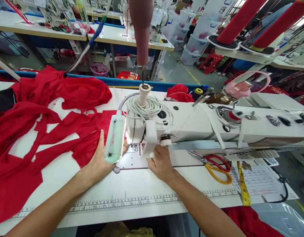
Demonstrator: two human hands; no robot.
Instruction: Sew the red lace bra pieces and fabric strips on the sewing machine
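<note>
My left hand (98, 161) lies spread out left of the sewing machine's head. Its fingers rest on the edge of a red fabric piece (86, 144), and a lit, pale green lamp (114, 138) covers part of them. Just right of the presser foot (140, 149), my right hand (163, 164) is closed with bent fingers. The machine head (150, 138) hides its fingertips, so what they pinch cannot be made out. Red fabric strips (55, 131) spread across the left of the white table (134, 184).
Scissors (217, 166) with red and yellow handles lie right of my right hand, near a yellow tape measure (243, 187) and a written sheet (262, 181). A ruler scale (127, 200) runs along the front edge. Behind the machine arm stands a pink-topped bottle (237, 89).
</note>
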